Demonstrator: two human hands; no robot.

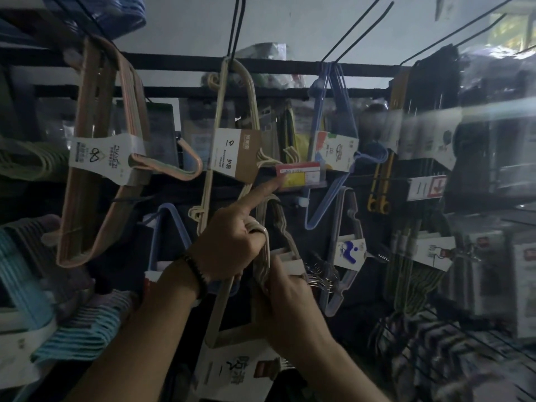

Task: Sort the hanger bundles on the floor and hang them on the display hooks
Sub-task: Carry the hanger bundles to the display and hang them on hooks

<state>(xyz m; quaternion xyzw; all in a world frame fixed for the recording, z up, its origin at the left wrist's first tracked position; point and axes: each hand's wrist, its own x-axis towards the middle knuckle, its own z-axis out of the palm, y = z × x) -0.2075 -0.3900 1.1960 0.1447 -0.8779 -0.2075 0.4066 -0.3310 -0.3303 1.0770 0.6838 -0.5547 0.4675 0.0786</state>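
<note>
While my left hand (pixel 232 245) grips the top of the hanger bundle (pixel 220 314), its index finger (pixel 261 195) sticks out straight, up and to the right, with the tip at the red-and-yellow price tag (pixel 298 175).

My right hand (pixel 285 291) is curled round the same bundle just below and to the right, beside a white card band.

Bundle: thin cream-coloured hangers stacked flat together, with a white paper label (pixel 243 369) printed in dark characters across the lower end.

Long axis near upright, top leaning right, lower end toward bottom left. I cannot make out its hooks.

Position: raised in front of the rack, below a matching cream bundle (pixel 220 117) that hangs on a black wire hook (pixel 236 24), between a pink bundle (pixel 95 169) and a blue bundle (pixel 333 152).
</note>
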